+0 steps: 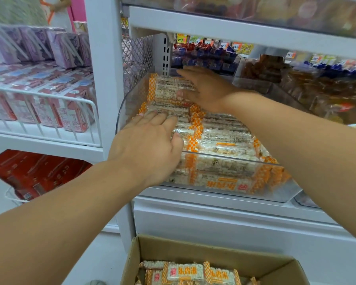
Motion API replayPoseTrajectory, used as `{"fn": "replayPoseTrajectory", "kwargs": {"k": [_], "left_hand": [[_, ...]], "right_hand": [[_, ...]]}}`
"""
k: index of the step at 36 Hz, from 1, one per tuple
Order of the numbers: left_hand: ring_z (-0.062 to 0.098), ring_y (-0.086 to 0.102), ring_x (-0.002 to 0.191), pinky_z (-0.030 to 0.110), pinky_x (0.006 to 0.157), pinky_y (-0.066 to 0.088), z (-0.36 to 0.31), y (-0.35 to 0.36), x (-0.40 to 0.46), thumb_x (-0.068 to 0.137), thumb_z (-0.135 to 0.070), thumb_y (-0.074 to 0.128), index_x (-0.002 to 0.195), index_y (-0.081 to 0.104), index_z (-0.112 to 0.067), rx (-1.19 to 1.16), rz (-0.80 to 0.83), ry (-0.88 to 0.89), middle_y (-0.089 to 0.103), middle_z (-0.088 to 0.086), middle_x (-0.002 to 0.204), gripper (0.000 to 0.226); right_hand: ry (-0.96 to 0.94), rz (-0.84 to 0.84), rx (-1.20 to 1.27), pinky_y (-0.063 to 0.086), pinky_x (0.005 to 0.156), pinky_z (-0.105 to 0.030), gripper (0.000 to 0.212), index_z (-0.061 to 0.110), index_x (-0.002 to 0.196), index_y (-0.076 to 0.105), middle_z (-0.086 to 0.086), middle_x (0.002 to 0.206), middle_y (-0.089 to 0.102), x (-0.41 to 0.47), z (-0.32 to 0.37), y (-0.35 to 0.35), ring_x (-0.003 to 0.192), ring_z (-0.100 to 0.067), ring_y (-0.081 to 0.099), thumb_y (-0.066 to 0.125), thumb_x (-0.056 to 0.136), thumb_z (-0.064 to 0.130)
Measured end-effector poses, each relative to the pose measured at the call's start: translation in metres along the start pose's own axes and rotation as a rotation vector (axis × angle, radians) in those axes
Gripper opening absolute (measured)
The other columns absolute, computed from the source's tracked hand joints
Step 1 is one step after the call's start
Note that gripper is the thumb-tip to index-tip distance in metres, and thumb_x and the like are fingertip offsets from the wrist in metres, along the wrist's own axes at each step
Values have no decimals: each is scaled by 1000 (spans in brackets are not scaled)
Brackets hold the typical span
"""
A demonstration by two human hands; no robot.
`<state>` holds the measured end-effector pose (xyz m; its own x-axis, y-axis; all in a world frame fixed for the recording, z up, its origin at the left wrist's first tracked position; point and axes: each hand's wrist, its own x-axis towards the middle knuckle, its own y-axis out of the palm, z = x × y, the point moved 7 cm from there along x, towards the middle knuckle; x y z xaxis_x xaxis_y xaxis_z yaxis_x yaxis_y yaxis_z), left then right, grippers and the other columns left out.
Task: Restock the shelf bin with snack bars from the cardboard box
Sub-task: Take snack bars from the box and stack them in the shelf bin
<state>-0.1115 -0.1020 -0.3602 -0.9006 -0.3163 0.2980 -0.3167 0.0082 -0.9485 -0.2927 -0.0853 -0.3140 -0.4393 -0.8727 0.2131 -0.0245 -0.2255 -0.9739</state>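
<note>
A clear plastic shelf bin [284,192] holds several white puffed-rice snack bars [224,140] in orange-checked wrappers. My left hand [146,147] lies flat on the bars at the bin's front left, fingers straight and pointing inward. At the back left of the bin, my right hand [201,89] rests on a stack of the bars, its fingers spread flat against them. Below, at the bottom edge of the view, an open cardboard box [224,249] contains more of the same snack bars [185,272].
White shelving frames the bin, with a white upright [105,79] on its left. Wire baskets of pink and purple cartons [41,103] sit to the left, red packs [35,173] below them. Blue-wrapped and brown snacks [265,68] fill neighbouring bins behind and to the right.
</note>
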Motion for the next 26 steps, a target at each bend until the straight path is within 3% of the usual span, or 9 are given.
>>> {"fn": "replayPoseTrajectory", "kwargs": {"k": [4, 8, 10, 12, 14, 16, 19, 22, 26], "left_hand": [[27, 55, 119, 38, 104, 39, -3, -13, -5, 95, -38, 32, 126, 59, -15, -123, -137, 49, 62, 3, 129, 47], [28, 59, 93, 43, 81, 47, -31, -40, -28, 92, -28, 52, 102, 66, -13, -191, -422, 257, 66, 3, 98, 23], [23, 52, 79, 39, 71, 42, -50, -45, -48, 91, -28, 54, 91, 63, -14, -235, -472, 368, 59, 0, 83, 17], [20, 48, 74, 36, 64, 37, -71, -29, -65, 93, -33, 52, 91, 58, -17, -277, -328, 411, 52, -4, 79, 17], [20, 52, 79, 35, 65, 39, -88, 19, -86, 97, -43, 48, 101, 55, -23, -127, 85, 392, 55, -5, 88, 22], [24, 58, 98, 36, 80, 47, -87, 84, -125, 96, -50, 49, 118, 55, -25, 84, 550, 361, 63, -1, 110, 34], [26, 57, 120, 39, 100, 47, -60, 167, -202, 94, -60, 50, 134, 56, -18, 307, 1088, 196, 61, 4, 132, 57], [24, 56, 122, 38, 104, 45, -32, 223, -261, 86, -69, 51, 141, 52, -16, 124, 1151, -193, 58, 3, 137, 76], [16, 59, 87, 28, 81, 49, -34, 257, -308, 85, -62, 63, 149, 40, -6, -375, 974, -713, 64, 6, 111, 88]], "right_hand": [[63, -64, 125, 22, 122, -37, 60, 28, 155, 33, 2, 163, 29, -50, 14, -22, 151, -18, 23, 47, 102, 52], [15, -603, 331, 51, 87, -29, 25, 15, 113, 72, 2, 106, 72, -165, 34, -49, 99, -10, 65, 58, 100, 32], [37, -872, 443, 46, 63, -30, 25, 9, 84, 70, 0, 75, 65, -237, 41, -35, 70, -16, 59, 56, 100, 22], [162, -918, 526, 33, 52, -34, 38, 9, 63, 55, 0, 55, 45, -284, 43, 7, 54, -19, 44, 54, 98, 21], [362, -716, 643, 30, 51, -35, 39, 20, 58, 46, 7, 51, 37, -304, 38, 72, 51, -13, 37, 56, 95, 31], [507, -205, 723, 45, 59, -35, 33, 25, 65, 58, 9, 57, 53, -316, 40, 162, 58, -9, 51, 58, 88, 49], [585, 443, 559, 56, 83, -39, 39, 25, 104, 70, 0, 98, 72, -365, 47, 261, 95, -21, 68, 72, 79, 55], [779, 716, 488, 53, 92, -38, 88, 13, 145, 41, -13, 138, 54, -420, 41, 305, 120, -30, 58, 84, 75, 47], [968, 767, 649, 48, 103, -40, 121, 8, 158, 12, -14, 157, 32, -455, 43, 333, 139, -34, 42, 90, 71, 41]]}}
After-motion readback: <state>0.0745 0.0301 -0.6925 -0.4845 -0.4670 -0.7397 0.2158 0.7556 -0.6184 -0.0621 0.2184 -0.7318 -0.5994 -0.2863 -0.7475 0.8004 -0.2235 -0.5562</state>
